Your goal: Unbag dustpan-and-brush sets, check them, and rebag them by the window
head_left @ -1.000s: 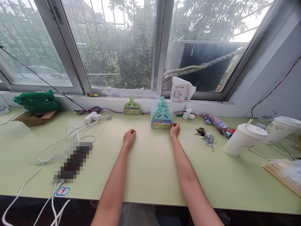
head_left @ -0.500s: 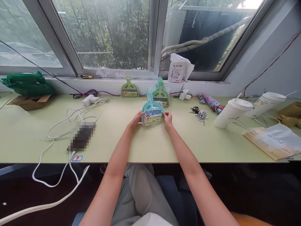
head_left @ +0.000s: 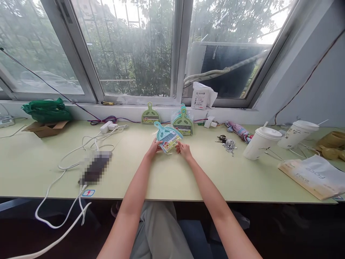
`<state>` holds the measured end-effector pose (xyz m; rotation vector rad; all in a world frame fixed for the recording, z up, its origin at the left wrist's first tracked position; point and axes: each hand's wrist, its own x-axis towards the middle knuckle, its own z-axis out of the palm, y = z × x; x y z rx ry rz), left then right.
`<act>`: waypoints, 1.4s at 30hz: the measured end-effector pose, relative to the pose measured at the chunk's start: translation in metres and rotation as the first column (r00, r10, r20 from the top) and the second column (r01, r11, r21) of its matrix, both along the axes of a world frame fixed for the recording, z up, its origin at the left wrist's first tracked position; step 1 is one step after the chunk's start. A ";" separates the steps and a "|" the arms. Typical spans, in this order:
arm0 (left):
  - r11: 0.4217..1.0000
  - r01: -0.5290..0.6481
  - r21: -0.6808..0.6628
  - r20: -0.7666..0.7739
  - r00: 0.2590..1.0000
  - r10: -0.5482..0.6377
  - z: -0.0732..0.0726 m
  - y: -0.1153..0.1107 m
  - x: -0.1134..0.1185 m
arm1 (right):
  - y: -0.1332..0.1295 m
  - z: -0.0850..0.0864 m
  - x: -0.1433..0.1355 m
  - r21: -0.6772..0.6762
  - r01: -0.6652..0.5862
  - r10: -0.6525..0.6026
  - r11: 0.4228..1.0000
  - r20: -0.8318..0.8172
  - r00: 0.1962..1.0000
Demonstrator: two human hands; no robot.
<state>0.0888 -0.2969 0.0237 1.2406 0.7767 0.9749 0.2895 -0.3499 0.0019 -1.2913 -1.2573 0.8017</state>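
Both bare forearms reach forward from the bottom corners of the view, the left hand point(head_left: 154, 148) with fingers curled inward (thumb uppermost), the right hand point(head_left: 184, 150) bent inward at the wrist, its fingertips drawn together.

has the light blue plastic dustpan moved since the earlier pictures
Yes, the light blue plastic dustpan has moved left and nearer the camera, judged against the upright green and blue dustpan stack.

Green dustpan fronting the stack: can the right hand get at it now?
Probably yes. The right hand is close, with bare table before the right side of the green dustpan. The blue dustpan, at that hand's fingertips, overlaps only its lower left in this view.
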 end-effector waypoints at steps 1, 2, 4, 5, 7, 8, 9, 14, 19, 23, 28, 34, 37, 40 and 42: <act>1.000 0.008 -0.001 0.013 1.000 -0.008 0.001 -0.001 -0.001 | 0.003 -0.002 0.002 -0.018 0.022 -0.023 1.000 -0.040 0.999; 1.000 0.023 -0.006 0.024 0.999 -0.023 0.001 -0.002 -0.001 | 0.006 -0.004 0.004 -0.033 0.046 -0.049 0.998 -0.082 0.995; 0.997 0.079 -0.020 0.032 0.996 -0.078 0.001 -0.004 0.000 | 0.010 -0.005 0.009 -0.059 0.076 -0.086 0.995 -0.191 0.978; 0.993 0.118 -0.026 0.026 0.993 -0.117 0.001 -0.004 0.001 | 0.011 -0.004 0.010 -0.066 0.082 -0.096 0.994 -0.253 0.963; 0.983 0.181 -0.037 -0.007 0.983 -0.181 0.000 -0.004 0.003 | 0.011 -0.002 0.012 -0.057 0.083 -0.099 0.995 -0.372 0.923; 0.981 0.186 -0.045 -0.030 0.982 -0.188 -0.001 -0.003 0.004 | 0.010 -0.001 0.012 -0.048 0.078 -0.091 0.996 -0.423 0.902; 0.984 0.168 -0.055 -0.056 0.984 -0.171 -0.003 -0.001 0.006 | 0.008 0.001 0.011 -0.045 0.067 -0.080 0.997 -0.466 0.881; 0.985 -0.156 -0.071 -0.170 0.975 0.142 -0.012 0.014 0.007 | 0.001 0.010 0.006 -0.066 -0.032 -0.011 0.997 -0.560 0.828; 0.964 -0.258 -0.061 -0.120 0.961 0.250 -0.011 0.024 -0.001 | -0.002 0.022 0.011 -0.055 -0.063 0.024 0.997 -0.533 0.846; 0.914 -0.399 -0.071 -0.035 0.917 0.397 -0.006 0.025 -0.008 | -0.007 0.032 0.011 -0.075 -0.100 0.050 0.992 -0.504 0.863; 0.880 -0.473 -0.042 -0.002 0.881 0.473 -0.003 0.025 -0.012 | -0.011 0.036 0.005 -0.071 -0.124 0.074 0.990 -0.490 0.868; 0.824 -0.543 0.161 0.061 0.839 0.541 0.007 0.026 -0.029 | -0.018 0.040 0.020 -0.070 -0.185 0.135 0.980 -0.449 0.883; 0.850 -0.434 0.299 -0.065 0.879 0.472 0.010 0.025 -0.037 | -0.023 0.041 0.028 -0.123 -0.303 0.236 0.945 -0.385 0.892; 0.954 -0.158 0.254 -0.263 0.938 0.226 0.007 0.021 -0.037 | -0.024 0.040 0.031 -0.169 -0.394 0.322 0.903 -0.341 0.883; 0.972 -0.099 0.215 -0.274 0.949 0.158 0.003 0.020 -0.038 | -0.023 0.037 0.035 -0.180 -0.414 0.341 0.892 -0.333 0.879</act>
